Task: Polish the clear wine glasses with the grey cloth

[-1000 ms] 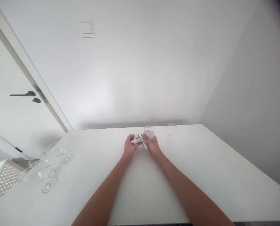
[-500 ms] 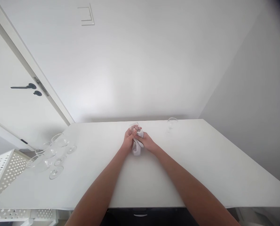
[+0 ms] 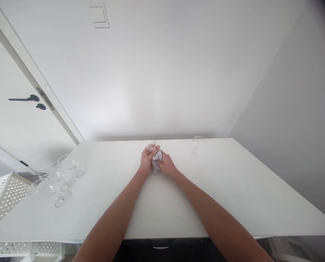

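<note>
Over the middle of the white table, my left hand (image 3: 146, 158) is closed around a clear wine glass (image 3: 153, 146), its bowl pointing away from me. A pale grey-white cloth (image 3: 157, 157) is bunched in my right hand (image 3: 166, 163), which presses it against the near part of the glass. The cloth and my fingers hide the stem and foot. A loose fold of cloth hangs below, between my wrists.
Several clear wine glasses (image 3: 55, 176) stand grouped at the table's left. One more wine glass (image 3: 197, 144) stands near the back edge, right of my hands. White perforated baskets (image 3: 8, 193) sit beyond the left edge. The wall (image 3: 157, 72) borders the table's back.
The cloth has bunched up and hangs shorter below my hands. Both hands have turned a little with the glass, whose bowl shows more clearly. The whole view has shifted slightly.
</note>
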`<state>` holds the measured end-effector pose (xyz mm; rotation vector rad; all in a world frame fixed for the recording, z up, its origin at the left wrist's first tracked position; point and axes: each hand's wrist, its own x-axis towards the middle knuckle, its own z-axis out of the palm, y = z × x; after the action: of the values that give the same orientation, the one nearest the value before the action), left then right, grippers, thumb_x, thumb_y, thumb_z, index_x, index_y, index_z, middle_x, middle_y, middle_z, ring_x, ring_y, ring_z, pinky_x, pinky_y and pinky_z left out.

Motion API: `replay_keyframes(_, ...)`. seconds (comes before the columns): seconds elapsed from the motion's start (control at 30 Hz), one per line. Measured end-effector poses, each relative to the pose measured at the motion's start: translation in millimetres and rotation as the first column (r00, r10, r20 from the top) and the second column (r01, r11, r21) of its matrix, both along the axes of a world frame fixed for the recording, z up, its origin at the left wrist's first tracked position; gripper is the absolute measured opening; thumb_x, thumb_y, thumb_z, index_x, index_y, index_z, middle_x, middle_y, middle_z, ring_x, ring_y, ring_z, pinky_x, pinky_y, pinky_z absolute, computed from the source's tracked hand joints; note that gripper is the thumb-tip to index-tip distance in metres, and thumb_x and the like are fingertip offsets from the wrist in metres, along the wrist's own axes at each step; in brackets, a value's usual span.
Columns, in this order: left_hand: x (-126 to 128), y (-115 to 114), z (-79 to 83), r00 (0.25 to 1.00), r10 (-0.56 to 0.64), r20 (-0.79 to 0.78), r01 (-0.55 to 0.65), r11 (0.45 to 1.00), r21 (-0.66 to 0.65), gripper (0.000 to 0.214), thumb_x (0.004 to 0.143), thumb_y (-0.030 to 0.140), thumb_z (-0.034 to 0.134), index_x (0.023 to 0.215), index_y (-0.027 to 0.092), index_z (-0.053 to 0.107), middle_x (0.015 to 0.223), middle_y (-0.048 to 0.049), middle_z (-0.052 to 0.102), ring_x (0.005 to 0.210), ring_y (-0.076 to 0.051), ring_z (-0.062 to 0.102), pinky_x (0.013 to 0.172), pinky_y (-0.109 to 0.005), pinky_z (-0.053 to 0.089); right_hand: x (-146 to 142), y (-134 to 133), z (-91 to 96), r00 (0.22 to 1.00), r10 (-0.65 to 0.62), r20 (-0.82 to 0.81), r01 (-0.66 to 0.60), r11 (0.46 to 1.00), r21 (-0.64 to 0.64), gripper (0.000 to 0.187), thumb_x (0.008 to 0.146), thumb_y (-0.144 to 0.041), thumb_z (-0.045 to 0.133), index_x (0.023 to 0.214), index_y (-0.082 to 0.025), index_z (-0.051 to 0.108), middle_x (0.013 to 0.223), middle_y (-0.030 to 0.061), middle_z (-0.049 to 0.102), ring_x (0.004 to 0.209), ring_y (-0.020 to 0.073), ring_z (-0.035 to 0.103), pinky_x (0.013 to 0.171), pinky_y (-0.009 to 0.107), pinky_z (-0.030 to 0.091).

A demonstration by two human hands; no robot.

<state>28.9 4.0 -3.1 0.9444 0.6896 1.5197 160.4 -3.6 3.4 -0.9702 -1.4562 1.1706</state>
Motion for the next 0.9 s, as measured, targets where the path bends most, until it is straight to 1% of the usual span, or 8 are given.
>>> replay_keyframes(0.07,0,-2,1.8,1.000,-0.013,0.000,0.013,1.000,-0.015,0.046,0.078,0.050,0.085,0.107,0.017,0.073,0.116,-0.0146,0.076,0.101,-0.027,0.073,0.090,-0.040,0.056,2,-2,2.3,0.986,0.128,-0.105,-0.137,0.987,-0.084,0.038,0.075,-0.055,0.081,0.086,-0.021,0.068,0.076,0.0011,0.069,0.071,0.0183,0.061,0.068,0.032,0.051)
replay_keyframes(0.2,0,-5,6.5,0.997,-0.070,-0.037,0.070,0.998,0.001,0.054,0.080,0.061,0.080,0.106,0.014,0.074,0.111,-0.0169,0.077,0.094,-0.029,0.073,0.086,-0.043,0.057,11,-5,8.1,0.866,0.340,-0.368,-0.442,0.864,-0.241,0.046,0.077,-0.062,0.079,0.083,-0.018,0.065,0.066,0.0009,0.062,0.058,0.0158,0.055,0.061,0.033,0.049)
replay_keyframes(0.4,3,-1,1.3,0.994,0.087,-0.060,-0.087,0.996,0.011,0.057,0.072,0.047,0.090,0.116,0.018,0.070,0.120,-0.0144,0.075,0.107,-0.028,0.072,0.091,-0.039,0.056,5,3,-1.1,0.996,0.072,-0.043,-0.072,0.997,-0.018,0.038,0.071,-0.049,0.085,0.092,-0.020,0.071,0.087,0.0022,0.072,0.081,0.0203,0.063,0.077,0.034,0.049)
replay_keyframes(0.6,1,-1,1.4,0.995,0.035,-0.089,-0.032,0.999,0.028,0.047,0.082,0.052,0.081,0.107,0.013,0.075,0.118,-0.0168,0.075,0.101,-0.026,0.072,0.090,-0.038,0.055,7,5,-4.3,0.911,0.261,-0.319,-0.345,0.907,-0.242,0.049,0.074,-0.064,0.080,0.084,-0.018,0.069,0.074,0.0034,0.068,0.069,0.0199,0.062,0.070,0.035,0.050)
replay_keyframes(0.67,0,1,1.2,0.999,0.005,-0.051,-0.002,0.999,0.051,0.048,0.080,0.050,0.083,0.113,0.016,0.072,0.125,-0.0154,0.073,0.104,-0.025,0.071,0.091,-0.037,0.055,8,10,-9.5,0.915,0.162,-0.370,-0.263,0.934,-0.243,0.049,0.071,-0.063,0.083,0.085,-0.018,0.070,0.078,0.0041,0.070,0.072,0.0205,0.063,0.072,0.035,0.050)
replay_keyframes(0.77,-3,5,0.2,1.000,0.009,0.013,-0.010,0.997,0.077,0.058,0.075,0.044,0.090,0.123,0.024,0.064,0.139,-0.0127,0.066,0.106,-0.021,0.070,0.086,-0.033,0.055,13,22,-20.7,0.902,-0.155,-0.403,0.064,0.971,-0.231,0.049,0.069,-0.062,0.084,0.088,-0.019,0.072,0.086,0.0043,0.074,0.082,0.0213,0.066,0.077,0.034,0.052)
replay_keyframes(0.83,-5,7,0.3,0.998,0.033,0.059,-0.039,0.995,0.091,0.063,0.074,0.043,0.091,0.127,0.028,0.060,0.148,-0.0118,0.060,0.106,-0.019,0.069,0.083,-0.031,0.055,19,31,-25.9,0.828,-0.365,-0.425,0.275,0.926,-0.259,0.048,0.072,-0.065,0.081,0.091,-0.022,0.071,0.091,0.0037,0.074,0.089,0.0215,0.067,0.080,0.033,0.053)
replay_keyframes(0.9,-6,8,0.9,0.994,0.051,0.101,-0.062,0.992,0.113,0.061,0.074,0.040,0.092,0.124,0.030,0.058,0.151,-0.0107,0.055,0.112,-0.021,0.068,0.088,-0.034,0.056,23,37,-27.1,0.763,-0.460,-0.455,0.347,0.884,-0.312,0.047,0.078,-0.067,0.076,0.095,-0.024,0.069,0.096,0.0041,0.075,0.096,0.0222,0.068,0.083,0.033,0.055)
